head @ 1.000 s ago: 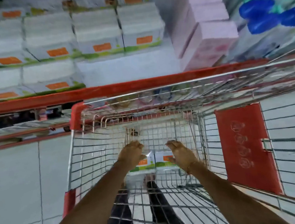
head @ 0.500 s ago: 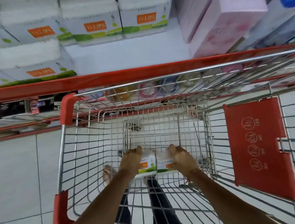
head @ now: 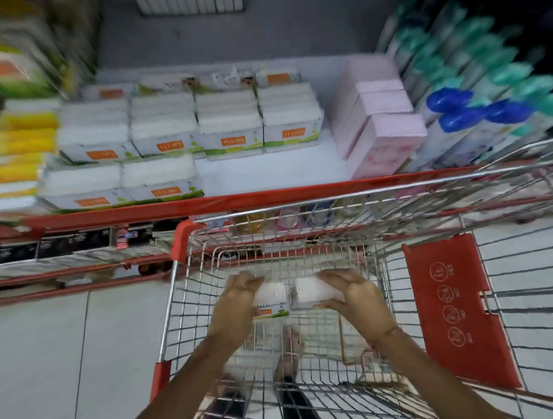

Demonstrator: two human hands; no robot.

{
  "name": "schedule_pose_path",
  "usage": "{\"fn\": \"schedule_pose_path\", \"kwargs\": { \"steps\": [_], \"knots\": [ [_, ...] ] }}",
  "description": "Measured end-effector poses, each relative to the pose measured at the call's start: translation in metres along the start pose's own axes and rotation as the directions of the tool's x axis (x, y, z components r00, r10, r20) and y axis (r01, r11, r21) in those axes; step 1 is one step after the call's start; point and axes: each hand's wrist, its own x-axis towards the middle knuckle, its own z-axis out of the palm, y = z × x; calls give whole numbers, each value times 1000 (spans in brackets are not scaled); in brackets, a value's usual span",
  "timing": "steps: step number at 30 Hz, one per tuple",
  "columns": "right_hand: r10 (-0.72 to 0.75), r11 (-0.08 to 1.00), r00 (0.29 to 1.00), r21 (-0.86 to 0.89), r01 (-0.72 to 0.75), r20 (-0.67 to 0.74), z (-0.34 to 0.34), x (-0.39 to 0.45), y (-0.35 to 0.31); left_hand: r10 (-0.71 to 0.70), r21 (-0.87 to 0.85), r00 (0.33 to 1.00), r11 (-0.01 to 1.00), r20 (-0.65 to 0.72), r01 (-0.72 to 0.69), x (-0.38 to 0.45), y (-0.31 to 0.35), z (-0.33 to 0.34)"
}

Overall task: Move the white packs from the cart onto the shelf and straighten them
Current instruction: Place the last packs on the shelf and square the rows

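Inside the cart (head: 184,236), I now have my left hand (head: 236,306) and right hand (head: 358,297) clamped on two white packs (head: 272,297), lifted off its floor since a moment ago, bound for the shelf (head: 265,172) gap beyond it.

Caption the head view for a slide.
Both hands, left hand and right hand, grip two white packs inside the cart.

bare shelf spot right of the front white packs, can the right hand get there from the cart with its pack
Probably yes. The right hand grips a white pack inside the open-topped cart, and the bare shelf spot has nothing on it; only the cart's rim lies between.
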Motion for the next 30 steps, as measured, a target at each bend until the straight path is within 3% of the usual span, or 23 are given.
{"fn": "schedule_pose_path", "kwargs": {
  "steps": [6, 12, 20, 30],
  "knots": [
    [-81, 997, 978, -13, 80, -192, -88, 15, -28, 79, 5, 961, 997, -264, -81, -12, 28, -91],
    [-112, 992, 947, 27, 126, -302, -138, 43, -41, 167, 26, 905, 985, -392, -171, 1, 52, -152],
    [-74, 996, 959, 19, 83, -272, -178, 104, -45, 149, 49, 879, 989, -453, -142, 53, 67, -193],
    [-42, 999, 990, 2, 42, -134, -149, 153, -40, 130, 212, 935, 975, -331, -61, 98, 47, -178]
  ]
}}
